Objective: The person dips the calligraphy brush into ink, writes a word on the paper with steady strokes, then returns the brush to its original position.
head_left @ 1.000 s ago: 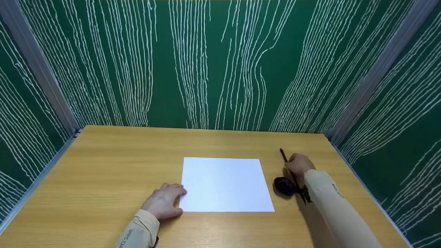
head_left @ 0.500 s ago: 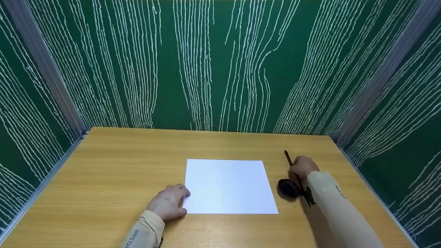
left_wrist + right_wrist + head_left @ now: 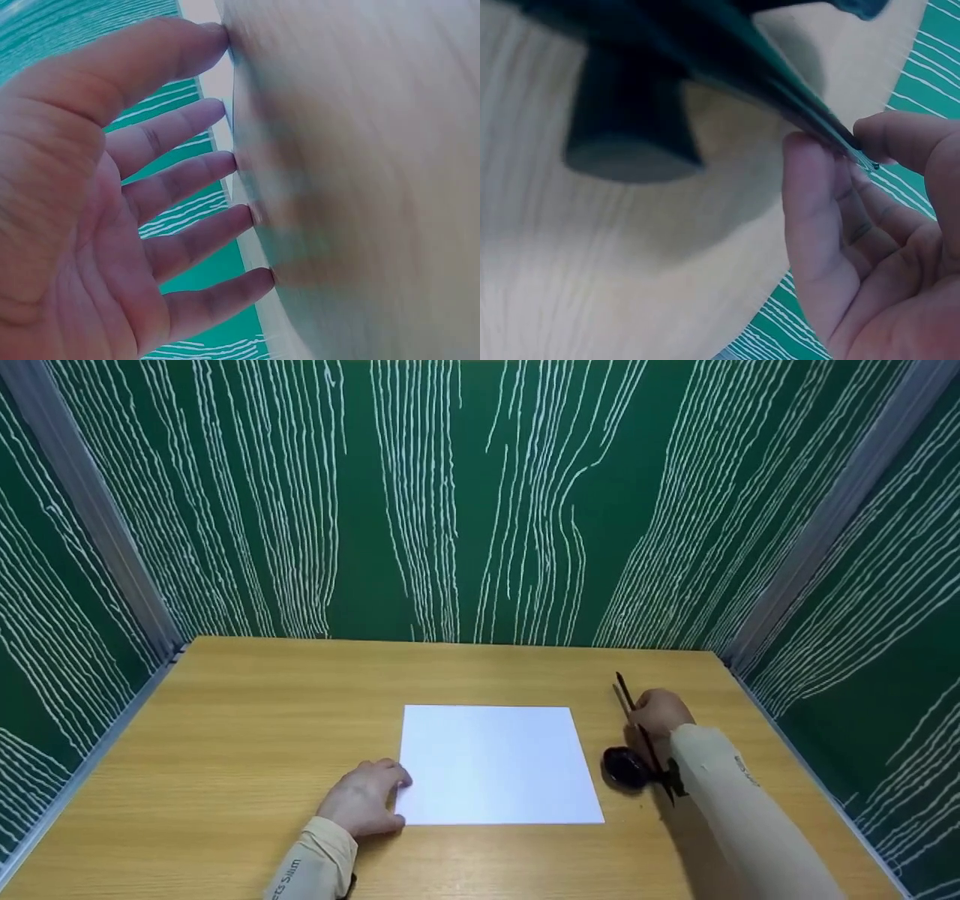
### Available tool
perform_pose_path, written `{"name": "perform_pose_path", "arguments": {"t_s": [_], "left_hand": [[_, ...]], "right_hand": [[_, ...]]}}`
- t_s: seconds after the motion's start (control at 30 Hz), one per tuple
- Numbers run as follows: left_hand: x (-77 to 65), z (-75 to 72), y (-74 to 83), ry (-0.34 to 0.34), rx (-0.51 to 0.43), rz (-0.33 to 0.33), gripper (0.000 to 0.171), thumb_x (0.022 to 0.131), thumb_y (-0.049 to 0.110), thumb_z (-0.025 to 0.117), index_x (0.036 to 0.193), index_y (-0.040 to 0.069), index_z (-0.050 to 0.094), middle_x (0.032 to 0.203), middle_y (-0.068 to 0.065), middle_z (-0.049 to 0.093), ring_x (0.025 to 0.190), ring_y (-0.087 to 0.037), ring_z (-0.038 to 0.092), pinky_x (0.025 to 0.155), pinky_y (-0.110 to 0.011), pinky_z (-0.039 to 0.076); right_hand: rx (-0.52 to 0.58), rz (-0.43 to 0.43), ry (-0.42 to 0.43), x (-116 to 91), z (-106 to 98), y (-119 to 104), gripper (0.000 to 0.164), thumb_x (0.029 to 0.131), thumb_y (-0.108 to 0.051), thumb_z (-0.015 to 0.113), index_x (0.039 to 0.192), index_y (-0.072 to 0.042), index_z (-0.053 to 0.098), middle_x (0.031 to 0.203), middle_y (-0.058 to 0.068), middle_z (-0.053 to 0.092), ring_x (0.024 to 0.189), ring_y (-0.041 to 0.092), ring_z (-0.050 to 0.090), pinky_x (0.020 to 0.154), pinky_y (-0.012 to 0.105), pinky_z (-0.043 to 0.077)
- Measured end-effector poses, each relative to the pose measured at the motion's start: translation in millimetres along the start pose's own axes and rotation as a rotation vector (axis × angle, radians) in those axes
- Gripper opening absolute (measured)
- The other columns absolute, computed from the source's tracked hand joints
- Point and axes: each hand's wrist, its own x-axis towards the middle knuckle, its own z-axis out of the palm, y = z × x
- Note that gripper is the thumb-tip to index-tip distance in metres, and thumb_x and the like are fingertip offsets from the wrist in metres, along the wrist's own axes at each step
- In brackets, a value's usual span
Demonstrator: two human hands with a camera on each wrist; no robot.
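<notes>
Beside the lower-left edge of the white sheet of paper [image 3: 499, 765], my left hand [image 3: 360, 796] lies with fingers spread, fingertips and thumb touching that edge. In the left wrist view its fingers [image 3: 176, 180] are extended toward the tabletop. My right hand [image 3: 660, 712], right of the sheet, pinches a slim dark stick [image 3: 625, 690] between thumb and fingers. The stick's near end passes under the wrist. Close to it sits a round, glossy black thing [image 3: 625, 769]; whether the two are joined I cannot tell. The right wrist view shows a blurred dark cylinder-shaped part [image 3: 630, 120] near the stick.
The wooden tabletop [image 3: 255, 750] spreads around the sheet. Behind it stands a green wall [image 3: 360, 547] with white wavy lines, and similar panels rise at both sides. Grey corner posts [image 3: 817, 517] meet the table's back corners.
The far end of the stick has risen a little off the table, and its shadow now lies apart from it. The left hand, the sheet and the round black thing stay put.
</notes>
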Motion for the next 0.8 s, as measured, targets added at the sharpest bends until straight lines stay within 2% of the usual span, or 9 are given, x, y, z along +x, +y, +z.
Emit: {"name": "perform_pose_path", "arguments": {"t_s": [0.13,0.3,0.47,0.57,0.8], "left_hand": [[-0.2,-0.2,-0.9,-0.005,-0.005,-0.006,0.051,0.066,0.025,0.079,0.114,0.014,0.066,0.123,-0.006,0.061,0.111,-0.031,0.056,0.099,-0.050,0.047],[-1.7,-0.8,-1.5,0.010,-0.008,-0.005,0.050,0.067,0.025,0.079,0.113,0.014,0.067,0.123,-0.005,0.062,0.111,-0.030,0.057,0.099,-0.050,0.047],[-3.7,-1.5,-0.4,0.032,-0.006,0.027,0.049,0.066,0.024,0.078,0.112,0.012,0.067,0.122,-0.007,0.063,0.113,-0.033,0.058,0.099,-0.051,0.047],[-3.6,-1.3,0.4,0.023,-0.006,0.019,0.049,0.066,0.024,0.078,0.113,0.012,0.067,0.123,-0.007,0.062,0.114,-0.033,0.057,0.100,-0.050,0.046],[-3.5,-1.3,2.5,0.006,-0.016,0.002,0.050,0.067,0.024,0.079,0.114,0.013,0.067,0.124,-0.008,0.061,0.115,-0.032,0.057,0.101,-0.050,0.046]], "right_hand": [[0.056,-0.065,0.018,-10,-10,-6,0.032,0.091,-0.018,0.059,0.115,0.003,0.057,0.098,0.015,0.063,0.072,0.019,0.062,0.057,0.031,0.057],[0.123,-0.150,0.063,-27,-28,-15,0.037,0.095,-0.021,0.053,0.125,0.001,0.052,0.102,0.020,0.060,0.072,0.020,0.063,0.064,0.039,0.060],[0.181,-0.223,0.168,-44,-43,-19,0.038,0.096,-0.024,0.051,0.127,-0.002,0.051,0.103,0.021,0.059,0.071,0.020,0.065,0.062,0.036,0.060],[0.227,-0.246,0.230,-54,-49,-18,0.038,0.097,-0.026,0.050,0.127,-0.004,0.050,0.102,0.020,0.059,0.070,0.021,0.065,0.059,0.032,0.060],[0.370,-0.345,0.421,-86,-48,-21,0.035,0.096,-0.030,0.052,0.125,-0.011,0.048,0.098,0.011,0.057,0.070,0.016,0.064,0.059,0.027,0.059]]}}
